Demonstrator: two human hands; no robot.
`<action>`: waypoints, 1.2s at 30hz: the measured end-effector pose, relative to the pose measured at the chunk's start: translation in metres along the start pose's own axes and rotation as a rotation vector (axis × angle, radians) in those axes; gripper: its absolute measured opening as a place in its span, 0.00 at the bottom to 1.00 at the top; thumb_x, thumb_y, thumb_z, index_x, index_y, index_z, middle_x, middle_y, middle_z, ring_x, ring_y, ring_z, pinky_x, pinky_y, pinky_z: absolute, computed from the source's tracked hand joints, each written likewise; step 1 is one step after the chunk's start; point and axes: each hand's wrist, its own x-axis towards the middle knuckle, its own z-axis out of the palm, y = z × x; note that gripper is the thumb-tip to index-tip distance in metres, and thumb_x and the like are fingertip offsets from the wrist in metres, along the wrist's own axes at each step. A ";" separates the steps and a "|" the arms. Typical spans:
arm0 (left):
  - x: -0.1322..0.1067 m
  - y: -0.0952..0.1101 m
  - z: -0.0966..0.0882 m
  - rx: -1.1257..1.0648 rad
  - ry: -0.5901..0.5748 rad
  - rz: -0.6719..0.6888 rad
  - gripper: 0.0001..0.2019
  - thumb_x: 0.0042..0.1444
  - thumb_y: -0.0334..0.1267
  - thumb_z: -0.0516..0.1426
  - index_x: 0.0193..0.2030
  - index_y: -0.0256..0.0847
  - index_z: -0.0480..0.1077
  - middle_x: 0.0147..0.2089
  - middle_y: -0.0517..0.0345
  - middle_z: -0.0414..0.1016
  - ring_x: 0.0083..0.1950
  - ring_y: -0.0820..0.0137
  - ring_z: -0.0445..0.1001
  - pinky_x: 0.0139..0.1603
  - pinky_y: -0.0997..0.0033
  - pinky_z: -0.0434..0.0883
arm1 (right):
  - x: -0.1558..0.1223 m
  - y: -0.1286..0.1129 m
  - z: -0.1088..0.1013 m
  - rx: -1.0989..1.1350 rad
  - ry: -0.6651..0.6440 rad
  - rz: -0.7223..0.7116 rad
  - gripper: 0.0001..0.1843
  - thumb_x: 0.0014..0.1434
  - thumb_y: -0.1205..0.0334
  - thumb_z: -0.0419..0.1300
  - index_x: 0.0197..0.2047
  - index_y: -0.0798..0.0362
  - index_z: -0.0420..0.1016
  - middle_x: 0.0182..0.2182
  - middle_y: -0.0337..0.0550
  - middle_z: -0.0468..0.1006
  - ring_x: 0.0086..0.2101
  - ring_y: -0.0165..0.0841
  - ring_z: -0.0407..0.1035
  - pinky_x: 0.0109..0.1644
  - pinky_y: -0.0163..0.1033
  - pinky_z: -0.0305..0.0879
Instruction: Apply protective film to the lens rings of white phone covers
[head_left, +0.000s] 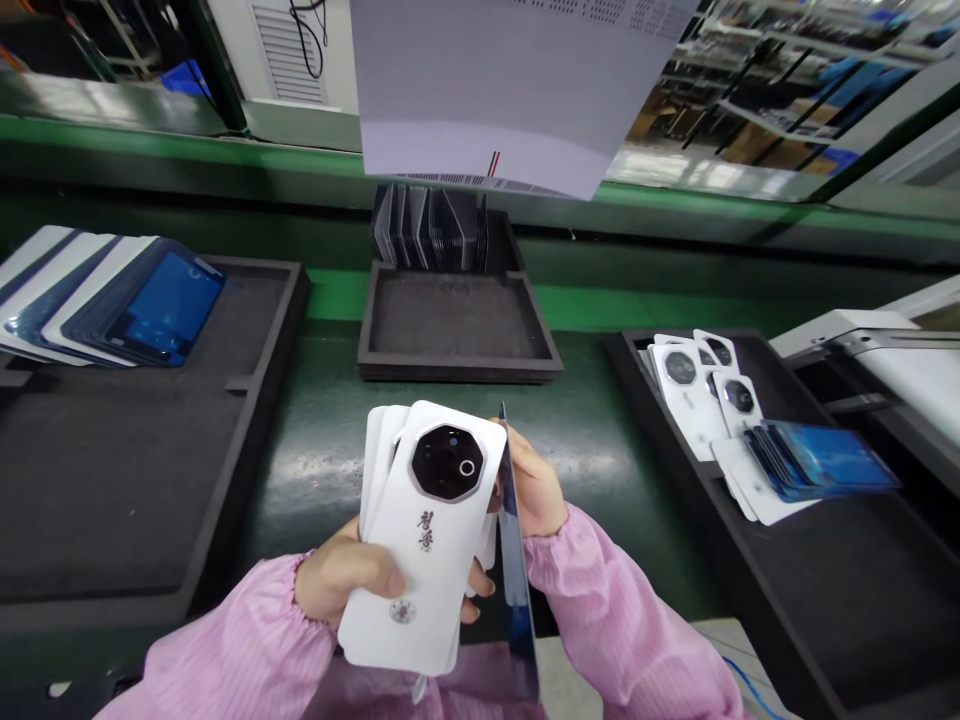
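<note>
In the head view, my left hand [341, 575] is closed around a fanned stack of white phone back covers [439, 590], its thumb pressing the front one near a small round emblem. That front cover carries an octagonal black camera window and dark brush-style lettering. My right hand [538, 490] grips a thin dark blue panel [517, 580] that I see nearly edge-on, just right of the stack. Most of the right fingers are hidden behind this panel and the covers. Both sleeves are pink.
A large black tray [97, 500] at left holds white and blue panels [150, 300]. Ahead, a smaller tray [461, 370] has dark upright sheets [427, 230] at its back. The right tray [862, 590] bears white covers [686, 390] and blue panels [825, 460]. A paper sheet [502, 90] hangs above.
</note>
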 end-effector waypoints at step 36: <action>-0.002 0.004 0.002 0.212 0.136 0.157 0.28 0.44 0.31 0.59 0.56 0.40 0.66 0.46 0.47 0.75 0.46 0.57 0.73 0.46 0.57 0.69 | -0.011 -0.035 -0.015 -0.825 0.367 -0.515 0.13 0.58 0.53 0.55 0.41 0.50 0.74 0.43 0.48 0.71 0.45 0.39 0.65 0.48 0.45 0.62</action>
